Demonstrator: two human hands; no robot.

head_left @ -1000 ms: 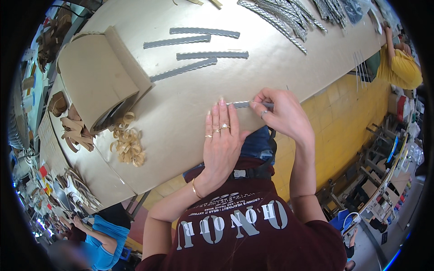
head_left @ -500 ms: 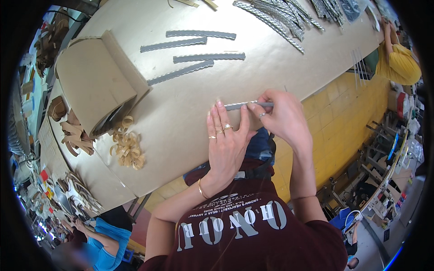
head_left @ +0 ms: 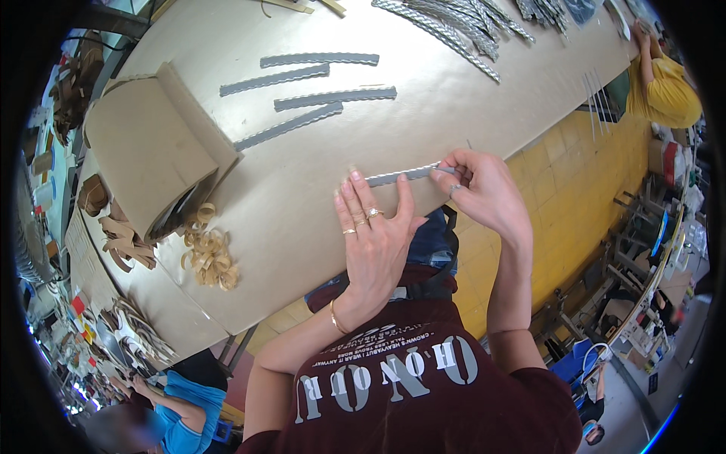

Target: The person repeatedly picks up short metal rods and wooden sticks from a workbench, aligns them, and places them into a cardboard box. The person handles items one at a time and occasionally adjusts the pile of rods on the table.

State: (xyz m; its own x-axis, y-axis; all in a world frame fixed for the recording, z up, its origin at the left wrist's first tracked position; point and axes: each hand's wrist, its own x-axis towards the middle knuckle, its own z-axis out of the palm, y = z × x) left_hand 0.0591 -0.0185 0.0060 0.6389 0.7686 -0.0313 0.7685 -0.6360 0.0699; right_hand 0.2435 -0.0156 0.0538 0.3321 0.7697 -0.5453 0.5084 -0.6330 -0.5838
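A narrow grey strip with a silver braided edge (head_left: 388, 179) lies near the front edge of the table. My left hand (head_left: 376, 234) is laid flat with its fingers outstretched, the fingertips pressing on the strip. At the strip's right end, my right hand (head_left: 490, 191) pinches it between thumb and fingers. Part of the strip is hidden under my fingers. Farther off to the left lie several similar grey strips (head_left: 335, 97), spaced apart in a loose group.
A bent brown cardboard piece (head_left: 144, 136) stands at the left, beside curled tan strips (head_left: 212, 257). Silver braided lengths (head_left: 454, 34) are heaped at the far side. Thin rods (head_left: 595, 102) stick out past the table edge near a person in yellow (head_left: 669, 94).
My right hand has slid slightly right along the strip, uncovering more of its braided edge. My left hand stays pressed on it. The view has shifted slightly.
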